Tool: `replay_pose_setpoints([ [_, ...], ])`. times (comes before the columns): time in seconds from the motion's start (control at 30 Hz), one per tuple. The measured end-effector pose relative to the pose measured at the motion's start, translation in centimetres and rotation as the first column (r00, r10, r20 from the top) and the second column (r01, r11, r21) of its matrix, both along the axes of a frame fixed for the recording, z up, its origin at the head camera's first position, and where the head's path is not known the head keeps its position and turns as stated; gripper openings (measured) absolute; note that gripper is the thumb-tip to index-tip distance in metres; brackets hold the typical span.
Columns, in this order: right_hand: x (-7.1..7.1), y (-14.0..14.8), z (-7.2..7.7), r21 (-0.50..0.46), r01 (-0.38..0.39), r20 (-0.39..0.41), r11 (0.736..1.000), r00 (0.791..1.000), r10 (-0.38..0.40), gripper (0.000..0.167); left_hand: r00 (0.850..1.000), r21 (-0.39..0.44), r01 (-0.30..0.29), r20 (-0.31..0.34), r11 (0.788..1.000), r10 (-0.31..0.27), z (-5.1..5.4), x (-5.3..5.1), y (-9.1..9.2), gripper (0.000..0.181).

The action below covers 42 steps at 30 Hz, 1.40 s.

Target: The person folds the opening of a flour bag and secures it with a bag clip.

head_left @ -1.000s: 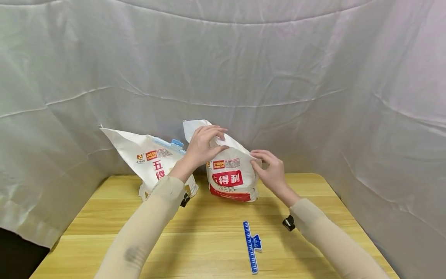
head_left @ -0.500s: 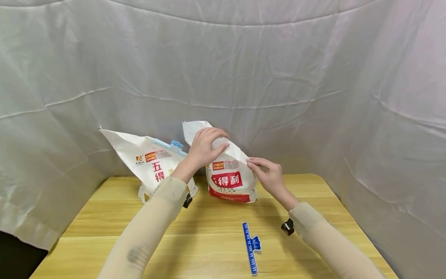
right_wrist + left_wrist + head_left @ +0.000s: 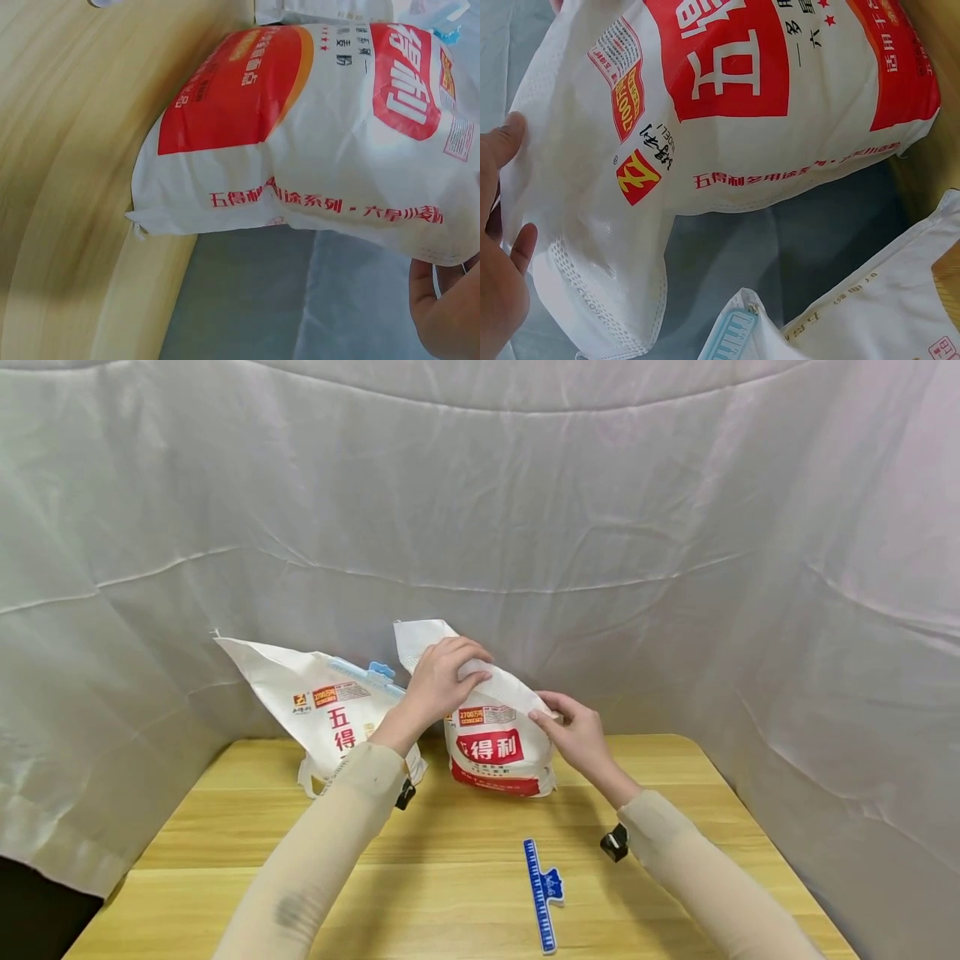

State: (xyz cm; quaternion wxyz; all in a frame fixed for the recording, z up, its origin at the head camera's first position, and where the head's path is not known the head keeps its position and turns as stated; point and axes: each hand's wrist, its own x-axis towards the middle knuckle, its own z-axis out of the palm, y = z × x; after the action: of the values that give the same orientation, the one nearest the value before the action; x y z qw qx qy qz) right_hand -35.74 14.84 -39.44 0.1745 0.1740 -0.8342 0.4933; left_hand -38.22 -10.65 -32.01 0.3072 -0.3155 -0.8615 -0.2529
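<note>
A white flour bag [image 3: 491, 768] with red print stands at the back of the table. Its top is folded over and slants down to the right, with one corner sticking up at the left. My left hand [image 3: 440, 683] grips the folded edge near the middle; thumb and fingers hold it from both sides in the left wrist view, where the hand [image 3: 501, 289] shows at the left. At the right end of the fold, my right hand [image 3: 579, 737] pinches the bag between thumb and fingers. Those right fingertips are partly hidden behind the bag in the right wrist view.
A second flour bag [image 3: 288, 685] leans at the left, a light-blue sealing clip [image 3: 367, 675] across its top. On the wooden table [image 3: 435, 893], nearer the front, lies a dark-blue sealing clip [image 3: 540, 893]. Grey curtain [image 3: 480, 510] hangs behind and at both sides.
My right hand has shifted slightly left and now holds the bag's right top corner folded over. The left hand stays almost in place, its grip on the fold kept.
</note>
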Motion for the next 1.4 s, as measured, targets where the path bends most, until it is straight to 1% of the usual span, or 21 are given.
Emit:
replay_pose_setpoints([
  [0.17, -0.6, 0.2, -0.3, -0.028, 0.025, -0.02, 0.999, 0.999, -0.025, 0.035, 1.0, 0.013, 0.0, -0.018, 1.0, 0.0, 0.0, 0.1, 0.2, 0.016],
  [0.3, -0.8, 0.5, -0.8, -0.083, 0.031, 0.004, 0.996, 1.0, -0.031, 0.031, 1.0, 0.015, 0.007, -0.009, 1.0, -0.007, 0.0, 0.1, 0.4, 0.015],
  [0.43, -0.9, 0.7, -1.1, -0.117, 0.029, 0.017, 0.993, 0.999, -0.027, 0.029, 1.0, 0.028, 0.004, -0.004, 1.0, -0.003, -0.2, 0.0, 0.5, 0.014],
  [0.67, -1.1, 0.7, -1.0, -0.114, 0.036, -0.023, 0.993, 0.999, -0.039, 0.026, 0.998, 0.048, 0.001, -0.056, 0.999, 0.002, -0.3, -0.3, 0.6, 0.007],
  [0.83, -1.1, 0.5, -1.0, -0.111, 0.047, -0.054, 0.993, 0.997, -0.053, 0.024, 0.996, 0.039, -0.033, -0.079, 0.999, 0.036, -0.5, -0.3, 0.8, 0.005],
  [0.97, -1.2, 0.3, -1.1, -0.116, 0.059, -0.072, 0.991, 0.995, -0.068, 0.022, 0.995, 0.036, -0.056, -0.08, 0.998, 0.059, -0.5, -0.3, 0.8, 0.004],
  [1.1, -1.3, 0.2, -1.0, -0.125, 0.069, -0.083, 0.99, 0.993, -0.08, 0.02, 0.995, 0.041, -0.059, -0.074, 0.997, 0.062, -0.5, -0.3, 0.8, 0.004],
  [1.4, -1.1, 0.3, -0.8, -0.129, 0.05, -0.048, 0.99, 0.997, -0.057, 0.023, 0.997, 0.051, -0.057, -0.055, 0.997, 0.06, -0.6, -0.4, 0.8, 0.004],
])
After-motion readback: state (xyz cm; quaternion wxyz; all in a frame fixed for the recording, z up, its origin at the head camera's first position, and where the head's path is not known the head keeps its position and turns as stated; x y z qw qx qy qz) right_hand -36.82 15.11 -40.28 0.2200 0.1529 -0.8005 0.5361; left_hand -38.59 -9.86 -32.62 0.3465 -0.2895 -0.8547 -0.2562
